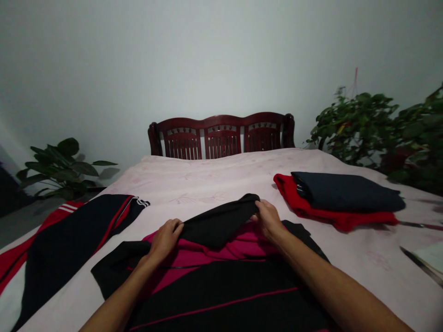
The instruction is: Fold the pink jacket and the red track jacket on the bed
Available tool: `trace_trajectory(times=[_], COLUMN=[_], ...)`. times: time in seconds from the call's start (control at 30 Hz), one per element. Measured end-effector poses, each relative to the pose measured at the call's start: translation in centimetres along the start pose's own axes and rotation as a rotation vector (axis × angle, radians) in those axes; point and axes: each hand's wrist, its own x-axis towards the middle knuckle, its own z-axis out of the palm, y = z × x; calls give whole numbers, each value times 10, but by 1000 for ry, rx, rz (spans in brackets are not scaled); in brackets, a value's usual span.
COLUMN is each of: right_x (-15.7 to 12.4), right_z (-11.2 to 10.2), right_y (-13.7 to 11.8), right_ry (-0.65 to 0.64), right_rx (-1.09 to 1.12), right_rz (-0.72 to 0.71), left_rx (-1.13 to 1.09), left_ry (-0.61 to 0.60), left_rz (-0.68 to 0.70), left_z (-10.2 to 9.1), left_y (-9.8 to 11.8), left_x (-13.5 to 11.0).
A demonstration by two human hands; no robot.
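A black garment with magenta lining and a thin magenta stripe, which looks like a jacket (214, 286), lies spread on the bed in front of me. My left hand (166, 237) pinches the left end of its black upper edge. At the right end of that edge, my right hand (266, 217) grips the cloth between thumb and fingers. The black flap between my hands is lifted and folds over, with magenta lining showing beneath it. My forearms cover parts of the garment's sides, and its near end runs out of view.
Navy, red and white clothing (76, 240) lies along the left. To the right, a folded dark blue garment (349, 191) rests on a red one (346, 221). A pale flowered sheet (207, 182) covers the bed before a wooden headboard (221, 133). Leafy plants (360, 122) flank it.
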Motion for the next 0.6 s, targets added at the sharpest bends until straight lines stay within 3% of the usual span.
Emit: trace_trajectory(times=[0.07, 0.13, 0.2, 0.3, 0.4, 0.43, 0.5, 0.6], right_x=[-42, -84, -109, -103, -66, -54, -35, -21], right_z=[-9, -16, -26, -54, -75, -74, -61, -25], right_y=[18, 41, 60, 61, 30, 17, -5, -21], right_ry=[3, -142, -296, -339, -105, -63, -95, -258], right_rx=[189, 638, 674, 215, -465, -647, -867, -908], right_rz=[6, 90, 190, 136, -101, -139, -180, -199], left_rx=[-34, -58, -89, -159, -172, -164, -145, -129], left_ry=[47, 30, -23, -84, -113, -124, -148, -172], left_rz=[71, 132, 144, 118, 114, 129, 167, 170], left_z=[-4, -3, 3, 9, 9, 8, 9, 11], left_y=[-2, -6, -12, -17, -15, -13, -10, -11], left_x=[-10, -19, -27, -32, -34, -34, -34, -34])
